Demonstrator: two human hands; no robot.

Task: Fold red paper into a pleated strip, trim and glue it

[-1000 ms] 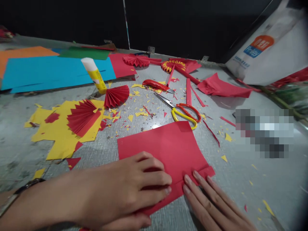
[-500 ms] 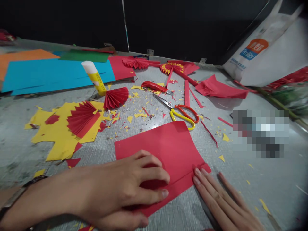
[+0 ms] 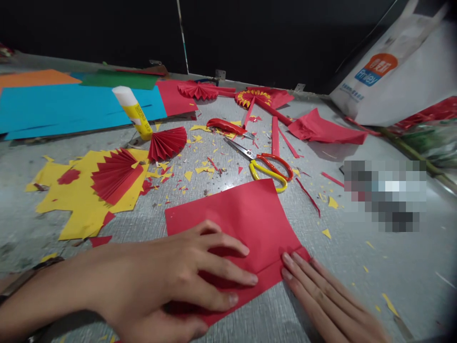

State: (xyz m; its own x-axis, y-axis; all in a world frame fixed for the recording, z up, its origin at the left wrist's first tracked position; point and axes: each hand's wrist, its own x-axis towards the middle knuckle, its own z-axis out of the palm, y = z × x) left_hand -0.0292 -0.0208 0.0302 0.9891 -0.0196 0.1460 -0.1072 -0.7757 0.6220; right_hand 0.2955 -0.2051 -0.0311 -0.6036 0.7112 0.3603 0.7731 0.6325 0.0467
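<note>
A sheet of red paper (image 3: pixel 228 209) lies on the grey table in front of me, with a narrow folded strip along its near edge. My left hand (image 3: pixel 189 271) rests across the sheet, fingers spread and bent, fingertips by the fold. At the right end of the fold, my right hand (image 3: pixel 321 295) presses with its fingers stretched out flat. Scissors (image 3: pixel 264 164) with one red and one yellow handle lie just beyond the sheet, blades apart. Behind them is a red-handled cutter (image 3: pixel 228 126).
A glue stick (image 3: pixel 134 113) stands beside red pleated paper fans (image 3: pixel 117 176). Yellow paper (image 3: pixel 80 212) and scraps lie left. Coloured sheets (image 3: pixel 85 112) and finished rosettes (image 3: pixel 253 97) are farther back. A white plastic bag (image 3: pixel 396 66) stands at the right.
My left hand's fingers have spread and shifted slightly right along the fold. My right hand stays at the fold's right end, its fingers closer together. The view has shifted slightly.
</note>
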